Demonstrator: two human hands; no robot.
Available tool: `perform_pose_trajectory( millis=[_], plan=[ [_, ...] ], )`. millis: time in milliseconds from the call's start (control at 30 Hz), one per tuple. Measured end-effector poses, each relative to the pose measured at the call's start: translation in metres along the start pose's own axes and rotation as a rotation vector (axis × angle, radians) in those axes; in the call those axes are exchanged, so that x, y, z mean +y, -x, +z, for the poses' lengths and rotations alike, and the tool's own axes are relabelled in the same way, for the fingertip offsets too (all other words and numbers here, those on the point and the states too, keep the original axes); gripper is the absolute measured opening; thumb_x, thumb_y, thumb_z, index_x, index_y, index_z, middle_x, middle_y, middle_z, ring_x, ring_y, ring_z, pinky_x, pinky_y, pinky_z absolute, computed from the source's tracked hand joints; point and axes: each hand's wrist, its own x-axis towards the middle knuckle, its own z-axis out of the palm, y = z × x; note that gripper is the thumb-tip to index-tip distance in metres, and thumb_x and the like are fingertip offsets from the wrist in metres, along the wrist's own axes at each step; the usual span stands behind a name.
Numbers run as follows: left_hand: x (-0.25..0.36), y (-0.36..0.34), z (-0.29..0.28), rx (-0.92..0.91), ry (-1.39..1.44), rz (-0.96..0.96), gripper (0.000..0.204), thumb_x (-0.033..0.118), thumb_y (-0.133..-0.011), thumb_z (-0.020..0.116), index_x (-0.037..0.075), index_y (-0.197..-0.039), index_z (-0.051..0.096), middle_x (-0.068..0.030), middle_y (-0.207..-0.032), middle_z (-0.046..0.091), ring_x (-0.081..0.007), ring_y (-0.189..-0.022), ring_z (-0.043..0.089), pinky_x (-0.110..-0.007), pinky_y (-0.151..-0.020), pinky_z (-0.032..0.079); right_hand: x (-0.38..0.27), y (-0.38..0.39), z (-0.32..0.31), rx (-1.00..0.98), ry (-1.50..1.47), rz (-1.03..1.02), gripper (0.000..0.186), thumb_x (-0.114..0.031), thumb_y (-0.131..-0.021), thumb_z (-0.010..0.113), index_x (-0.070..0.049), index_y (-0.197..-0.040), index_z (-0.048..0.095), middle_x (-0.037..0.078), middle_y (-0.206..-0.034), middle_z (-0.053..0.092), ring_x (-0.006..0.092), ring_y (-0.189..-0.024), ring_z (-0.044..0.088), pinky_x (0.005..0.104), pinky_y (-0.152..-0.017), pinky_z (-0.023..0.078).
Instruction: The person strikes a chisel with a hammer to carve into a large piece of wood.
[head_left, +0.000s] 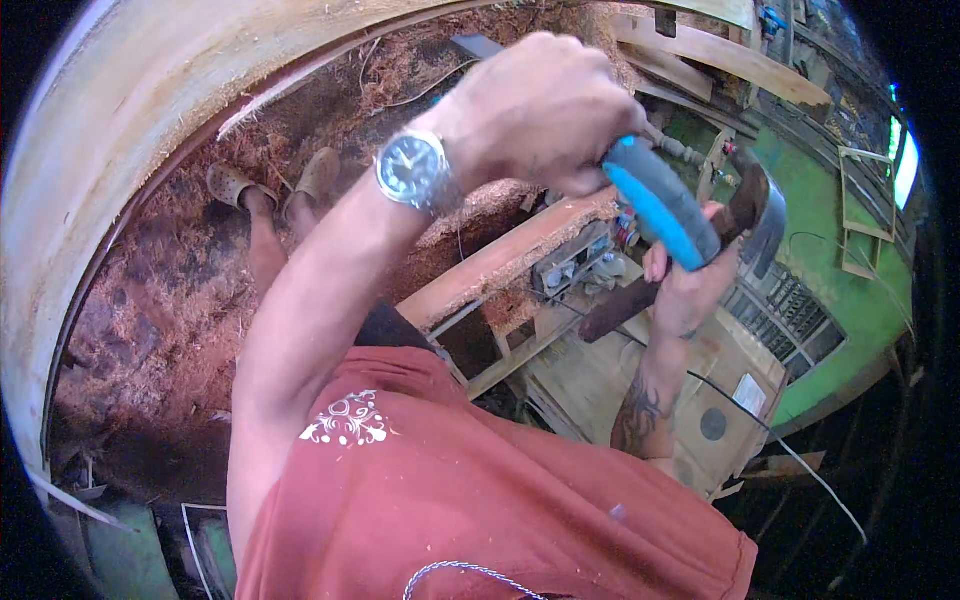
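My left hand [545, 110], with a watch on its wrist, is closed in a fist at the upper end of a thick, rounded blue and dark grey piece [660, 200]; its exact kind is unclear. That piece slants down across my right hand [695, 285] and hides part of the palm. My right hand is closed around a hand tool with a dark wooden handle [618, 312] and a curved, dark metal head [766, 218]. The handle sticks out on the left of the hand and the head on its right. Whether the head is a hammer's or an adze's, I cannot tell.
Beyond my hands runs a wooden plank [515, 255] strewn with shavings. A large curved wooden piece [150, 130] arcs along the left. Reddish shavings [150, 300] cover the floor around a person's clogs [235, 187]. To the right are a green surface [800, 190] and a cable [790, 452].
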Motion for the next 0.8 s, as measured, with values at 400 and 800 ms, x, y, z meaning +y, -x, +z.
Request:
perform_pose_trajectory(
  millis=[400, 800],
  plan=[
    [-0.004, -0.009, -0.036, 0.035, -0.027, -0.043, 0.018, 0.018, -0.06, 0.072, 0.008, -0.069, 0.06, -0.0162, -0.062, 0.061, -0.038, -0.065, 0.065, -0.049, -0.064, 0.052, -0.004, 0.004, -0.008, -0.008, -0.012, -0.004, 0.012, -0.006, -0.099, 0.058, -0.009, -0.102, 0.046, 0.0, -0.064, 0.044, 0.008, -0.046, 0.04, 0.0253, -0.044, 0.037],
    [-0.001, -0.008, -0.069, -0.031, 0.051, -0.117, 0.014, 0.014, -0.062, 0.071, 0.004, -0.069, 0.062, -0.0159, -0.06, 0.061, -0.0361, -0.062, 0.065, -0.045, -0.06, 0.053, -0.051, 0.011, 0.014, -0.021, -0.169, -0.226, 0.016, 0.001, -0.098, 0.055, -0.01, -0.106, 0.046, 0.004, -0.081, 0.05, 0.0103, -0.046, 0.043, 0.0262, -0.04, 0.037]
  ],
)
